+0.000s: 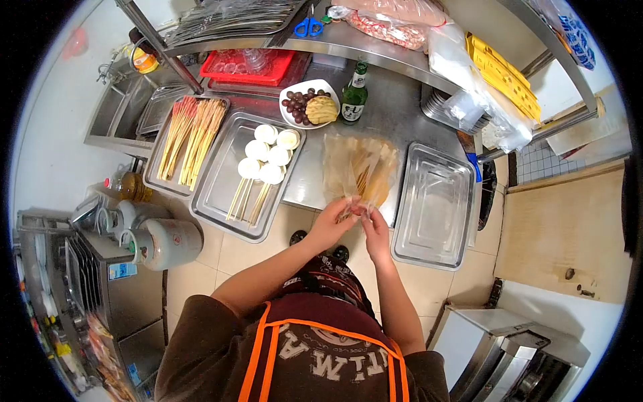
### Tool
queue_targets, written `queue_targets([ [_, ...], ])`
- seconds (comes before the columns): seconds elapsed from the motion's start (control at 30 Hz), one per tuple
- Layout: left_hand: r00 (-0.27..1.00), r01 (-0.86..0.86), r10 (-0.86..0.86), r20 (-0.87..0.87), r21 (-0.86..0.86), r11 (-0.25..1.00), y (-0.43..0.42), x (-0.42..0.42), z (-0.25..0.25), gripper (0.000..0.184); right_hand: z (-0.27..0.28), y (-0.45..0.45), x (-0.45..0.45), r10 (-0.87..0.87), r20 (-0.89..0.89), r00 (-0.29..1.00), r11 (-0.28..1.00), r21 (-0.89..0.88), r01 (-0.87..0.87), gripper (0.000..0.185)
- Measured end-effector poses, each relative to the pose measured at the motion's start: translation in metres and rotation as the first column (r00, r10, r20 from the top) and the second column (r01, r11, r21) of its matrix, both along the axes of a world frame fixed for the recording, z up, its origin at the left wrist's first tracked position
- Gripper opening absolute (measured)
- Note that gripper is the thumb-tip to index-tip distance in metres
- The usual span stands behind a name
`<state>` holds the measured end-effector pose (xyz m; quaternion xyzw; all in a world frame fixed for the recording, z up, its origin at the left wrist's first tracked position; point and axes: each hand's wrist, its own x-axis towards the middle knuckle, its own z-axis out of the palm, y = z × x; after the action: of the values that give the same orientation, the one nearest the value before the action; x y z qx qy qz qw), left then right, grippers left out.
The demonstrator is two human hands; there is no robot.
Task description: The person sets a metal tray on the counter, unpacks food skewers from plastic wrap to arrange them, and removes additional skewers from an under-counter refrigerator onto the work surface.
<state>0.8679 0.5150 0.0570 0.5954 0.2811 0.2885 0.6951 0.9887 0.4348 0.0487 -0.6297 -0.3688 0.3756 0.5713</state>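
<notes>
My left hand (333, 224) and right hand (376, 234) pinch the lower end of a translucent bag (338, 175) at mid-frame, its brownish contents (366, 169) unclear. Left of centre, a metal tray (224, 162) carries skewered white rounds (278, 155); a green bottle (353, 97) stands at upper centre.

Here at the near edge of the counter (305, 181), left hand (335, 222) and right hand (376, 233) meet, fingers pinching the gathered end of a see-through bag (340, 167)! Left, a metal tray (214, 184) carries white rounds (268, 151) on sticks; skewers (194, 137) lie beyond. Behind, a green bottle (353, 97) stands beside a plate (320, 85) of grapes (296, 106).
</notes>
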Motion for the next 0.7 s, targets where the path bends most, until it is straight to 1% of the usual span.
queue_targets([
  [0.07, 0.998, -0.061, 0.063, 0.009, -0.127, 0.990, 0.003, -0.002, -0.001, 0.030, 0.003, 0.001, 0.001, -0.087, -0.177, 0.980, 0.996, -0.037, 0.082, 0.020],
  [0.1, 0.998, -0.061, 0.063, 0.009, -0.127, 0.990, 0.003, -0.003, -0.003, 0.030, 0.002, -0.005, 0.005, -0.087, -0.177, 0.980, 0.996, -0.037, 0.082, 0.020],
  [0.17, 0.979, -0.142, 0.120, -0.165, -0.125, 0.982, 0.011, -0.020, -0.007, 0.027, -0.002, -0.010, 0.009, -0.252, -0.236, 0.938, 0.966, -0.009, 0.258, 0.022],
  [0.2, 0.979, -0.142, 0.120, -0.166, -0.125, 0.982, 0.013, -0.028, -0.017, 0.027, -0.004, -0.013, 0.012, -0.234, -0.213, 0.949, 0.972, -0.023, 0.235, 0.023],
  [0.23, 0.956, -0.207, 0.211, -0.203, 0.041, 0.978, 0.018, -0.045, -0.027, 0.026, -0.005, -0.012, 0.013, -0.214, -0.220, 0.952, 0.976, -0.019, 0.215, 0.023],
  [0.27, 0.929, -0.249, 0.293, -0.225, 0.203, 0.947, 0.023, -0.063, -0.037, 0.024, -0.005, -0.016, 0.014, -0.242, -0.186, 0.952, 0.970, -0.031, 0.240, 0.022],
  [0.3, 0.866, -0.296, 0.421, -0.270, 0.402, 0.866, 0.028, -0.076, -0.024, 0.024, -0.005, -0.026, 0.019, -0.278, -0.147, 0.949, 0.961, -0.042, 0.275, 0.021],
  [0.33, 0.778, -0.314, 0.560, -0.287, 0.594, 0.741, 0.039, -0.098, -0.008, 0.024, -0.009, -0.028, 0.020, -0.265, -0.158, 0.951, 0.964, -0.039, 0.262, 0.021],
  [0.37, 0.658, -0.316, 0.731, -0.181, 0.815, 0.486, 0.057, -0.116, -0.013, 0.028, -0.013, -0.034, 0.023, -0.305, -0.115, 0.945, 0.952, -0.030, 0.304, 0.022],
  [0.4, 0.641, -0.335, 0.746, -0.184, 0.806, 0.487, 0.061, -0.123, -0.026, 0.033, -0.017, -0.042, 0.028, -0.350, -0.068, 0.934, 0.937, -0.020, 0.350, 0.023],
  [0.43, 0.437, -0.202, 0.837, -0.330, 0.870, 0.449, 0.070, -0.142, -0.021, 0.039, -0.019, -0.046, 0.027, -0.340, -0.073, 0.938, 0.940, -0.023, 0.339, 0.023],
  [0.47, 0.195, -0.057, 0.885, -0.422, 0.896, 0.440, 0.079, -0.158, -0.017, 0.046, -0.022, -0.051, 0.029, -0.423, -0.086, 0.902, 0.906, -0.008, 0.424, 0.026],
  [0.5, 0.186, -0.061, 0.890, -0.417, 0.899, 0.434, 0.088, -0.168, -0.020, 0.046, -0.024, -0.047, 0.028, -0.499, -0.105, 0.860, 0.864, 0.013, 0.503, 0.029],
  [0.53, 0.214, -0.162, 0.768, -0.604, 0.754, 0.637, 0.092, -0.171, -0.032, 0.054, -0.025, -0.047, 0.028, -0.487, -0.171, 0.857, 0.866, 0.032, 0.498, 0.028],
  [0.57, 0.261, -0.252, 0.608, -0.750, 0.555, 0.793, 0.099, -0.177, -0.046, 0.061, -0.025, -0.046, 0.028, -0.484, -0.172, 0.858, 0.868, 0.033, 0.496, 0.028],
  [0.6, 0.296, -0.349, 0.613, -0.733, 0.514, 0.784, 0.113, -0.187, -0.071, 0.058, -0.023, -0.044, 0.026, -0.496, -0.144, 0.856, 0.865, 0.012, 0.502, 0.027],
  [0.63, 0.296, -0.349, 0.612, -0.733, 0.514, 0.784, 0.120, -0.185, -0.065, 0.058, -0.023, -0.044, 0.026, -0.510, -0.117, 0.852, 0.859, -0.009, 0.512, 0.026],
  [0.7, 0.219, -0.133, 0.384, -0.897, 0.362, 0.923, 0.123, -0.183, -0.052, 0.046, -0.023, -0.043, 0.024, -0.502, -0.104, 0.858, 0.864, -0.019, 0.503, 0.025],
])
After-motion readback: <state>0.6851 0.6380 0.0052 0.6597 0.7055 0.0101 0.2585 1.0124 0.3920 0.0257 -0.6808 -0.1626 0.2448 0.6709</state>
